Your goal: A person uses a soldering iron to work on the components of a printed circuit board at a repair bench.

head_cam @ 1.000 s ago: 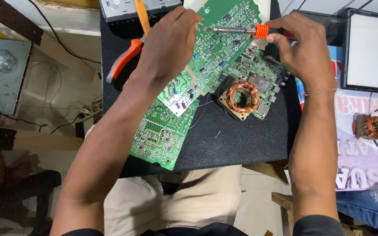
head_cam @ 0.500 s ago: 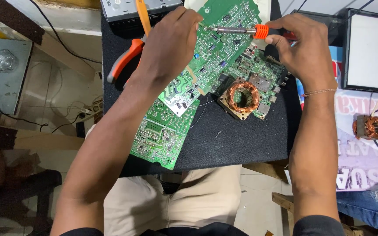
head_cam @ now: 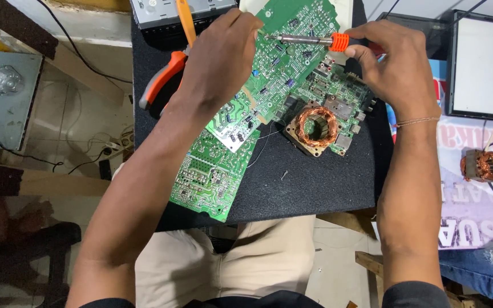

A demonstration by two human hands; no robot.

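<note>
Right hand [head_cam: 397, 68] holds soldering iron [head_cam: 309, 40] over green circuit board [head_cam: 269, 97], left hand [head_cam: 221, 54] steadying

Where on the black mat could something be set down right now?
Bare black mat lies in front of the copper coil, right of the long green board, but for a small screw. The far end is crowded: both hands, soldering iron, pliers.

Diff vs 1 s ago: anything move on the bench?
No visible change. Right hand keeps the soldering iron with its tip over the green circuit board; left hand still rests on the board's upper edge. Copper coil and orange pliers stayed put.
</note>
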